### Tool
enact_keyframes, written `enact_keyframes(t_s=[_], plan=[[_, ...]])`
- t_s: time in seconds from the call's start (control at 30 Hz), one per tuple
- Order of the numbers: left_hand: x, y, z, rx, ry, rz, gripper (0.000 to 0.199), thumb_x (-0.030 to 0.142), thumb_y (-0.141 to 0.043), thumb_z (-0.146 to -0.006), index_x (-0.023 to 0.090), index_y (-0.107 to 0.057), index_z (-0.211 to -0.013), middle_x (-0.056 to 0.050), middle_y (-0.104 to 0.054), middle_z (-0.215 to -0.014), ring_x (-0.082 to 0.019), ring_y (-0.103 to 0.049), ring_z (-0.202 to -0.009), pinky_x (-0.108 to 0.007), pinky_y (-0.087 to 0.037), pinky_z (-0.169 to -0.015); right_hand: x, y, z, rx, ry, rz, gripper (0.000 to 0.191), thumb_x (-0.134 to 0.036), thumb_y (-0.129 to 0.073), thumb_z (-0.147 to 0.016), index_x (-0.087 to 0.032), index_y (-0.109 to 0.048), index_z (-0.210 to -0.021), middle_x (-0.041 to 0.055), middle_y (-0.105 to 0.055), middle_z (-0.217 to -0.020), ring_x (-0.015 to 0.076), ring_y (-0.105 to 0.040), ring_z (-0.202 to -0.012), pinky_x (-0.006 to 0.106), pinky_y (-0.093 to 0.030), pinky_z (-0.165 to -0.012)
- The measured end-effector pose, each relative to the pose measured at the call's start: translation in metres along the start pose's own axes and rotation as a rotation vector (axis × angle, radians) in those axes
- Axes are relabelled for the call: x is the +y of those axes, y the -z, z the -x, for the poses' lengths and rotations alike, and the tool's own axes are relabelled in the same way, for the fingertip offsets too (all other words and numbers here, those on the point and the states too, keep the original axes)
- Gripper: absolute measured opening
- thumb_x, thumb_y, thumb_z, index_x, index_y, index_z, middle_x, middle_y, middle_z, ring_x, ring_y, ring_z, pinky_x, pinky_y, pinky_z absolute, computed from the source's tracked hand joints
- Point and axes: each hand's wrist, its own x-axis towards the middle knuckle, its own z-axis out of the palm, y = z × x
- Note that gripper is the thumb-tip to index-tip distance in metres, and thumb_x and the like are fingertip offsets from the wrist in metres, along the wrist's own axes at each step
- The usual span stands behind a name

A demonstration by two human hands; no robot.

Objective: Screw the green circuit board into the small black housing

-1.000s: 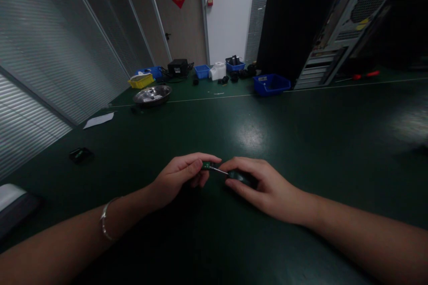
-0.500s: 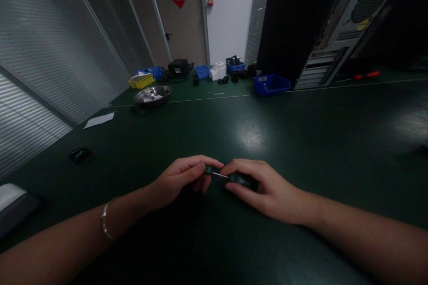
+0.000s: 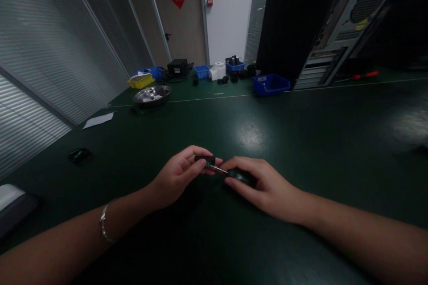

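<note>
My left hand (image 3: 180,173) pinches a small black part with a green circuit board (image 3: 207,164) between thumb and fingers. My right hand (image 3: 264,185) is wrapped round the dark handle of a screwdriver (image 3: 240,176). The thin metal shaft points left, and its end meets the green board or lies right beside it; the exact contact is too small to tell. Both hands are close together above the dark green table (image 3: 207,240).
Toward the back stand a metal bowl (image 3: 152,95), a yellow basket (image 3: 141,82), a white device (image 3: 218,71), a blue bin (image 3: 271,84) and a large computer case (image 3: 301,26). A small black object (image 3: 79,155) and white paper (image 3: 98,120) lie at left.
My left hand has turned and lifted slightly, so the black side of the held part now shows above the green board. My right hand has barely moved.
</note>
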Motion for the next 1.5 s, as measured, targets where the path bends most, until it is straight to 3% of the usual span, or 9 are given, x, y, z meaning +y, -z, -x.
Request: enact_keyframes(t_s=[0.2, 0.4, 0.53, 0.7, 0.97, 1.2, 1.5], plan=[[-0.004, 0.004, -0.003, 0.091, -0.055, 0.006, 0.018, 0.026, -0.045, -0.097, 0.014, -0.054, -0.106, -0.007, -0.065, -0.097, -0.015, -0.060, -0.080, -0.033, -0.048, -0.077, -0.002, 0.000, 0.000, 0.000, -0.024, 0.041, 0.016, -0.019, -0.054, -0.091, -0.017, -0.063, -0.104, 0.0030, -0.067, -0.095, 0.0142, -0.062, -0.083, 0.026, -0.048, -0.073], [-0.008, 0.005, -0.003, 0.037, -0.019, 0.006, 0.019, 0.026, -0.046, -0.096, 0.016, -0.051, -0.111, -0.004, -0.060, -0.093, -0.013, -0.057, -0.075, -0.031, -0.046, -0.072, -0.001, 0.001, 0.000, -0.002, -0.010, 0.038, 0.016, -0.020, -0.053, -0.092, -0.017, -0.062, -0.105, 0.0047, -0.068, -0.095, 0.0155, -0.062, -0.083, 0.028, -0.048, -0.075], [-0.008, 0.004, -0.003, 0.011, -0.017, 0.027, 0.022, 0.024, -0.049, -0.095, 0.016, -0.045, -0.115, -0.009, -0.062, -0.107, -0.017, -0.061, -0.088, -0.036, -0.048, -0.083, 0.000, 0.001, 0.000, 0.001, -0.004, 0.027, 0.017, -0.020, -0.054, -0.091, -0.018, -0.062, -0.106, 0.0042, -0.068, -0.097, 0.0152, -0.062, -0.084, 0.028, -0.048, -0.075], [-0.004, 0.003, -0.003, -0.003, 0.002, 0.063, 0.022, 0.018, -0.056, -0.091, 0.017, -0.048, -0.112, -0.013, -0.057, -0.128, -0.022, -0.058, -0.111, -0.043, -0.039, -0.101, 0.001, 0.000, 0.000, 0.016, 0.002, 0.023, 0.020, -0.019, -0.055, -0.090, -0.019, -0.062, -0.109, 0.0042, -0.068, -0.099, 0.0161, -0.063, -0.087, 0.028, -0.048, -0.077], [0.000, 0.002, -0.004, -0.033, 0.036, -0.104, 0.031, 0.019, -0.063, -0.085, 0.015, -0.059, -0.115, -0.007, -0.060, -0.103, -0.016, -0.056, -0.088, -0.032, -0.045, -0.078, 0.001, 0.000, 0.000, 0.007, 0.003, 0.016, 0.019, -0.020, -0.054, -0.091, -0.019, -0.062, -0.108, 0.0036, -0.067, -0.097, 0.0152, -0.062, -0.084, 0.028, -0.048, -0.075], [0.002, 0.006, -0.002, -0.074, -0.062, -0.320, 0.039, 0.035, -0.045, -0.096, 0.016, -0.055, -0.128, -0.003, -0.051, -0.083, -0.013, -0.047, -0.070, -0.028, -0.039, -0.065, 0.001, -0.001, -0.001, 0.014, 0.000, 0.034, 0.015, -0.019, -0.054, -0.091, -0.017, -0.062, -0.103, 0.0039, -0.066, -0.094, 0.0153, -0.060, -0.081, 0.029, -0.048, -0.073], [-0.002, 0.009, -0.002, -0.088, 0.004, -0.075, 0.046, 0.039, -0.060, -0.087, 0.013, -0.058, -0.125, 0.000, -0.053, -0.072, -0.011, -0.045, -0.061, -0.025, -0.037, -0.056, -0.001, -0.001, 0.000, 0.014, 0.020, 0.038, 0.014, -0.019, -0.054, -0.091, -0.017, -0.062, -0.102, 0.0032, -0.065, -0.090, 0.0142, -0.060, -0.078, 0.026, -0.047, -0.069]])
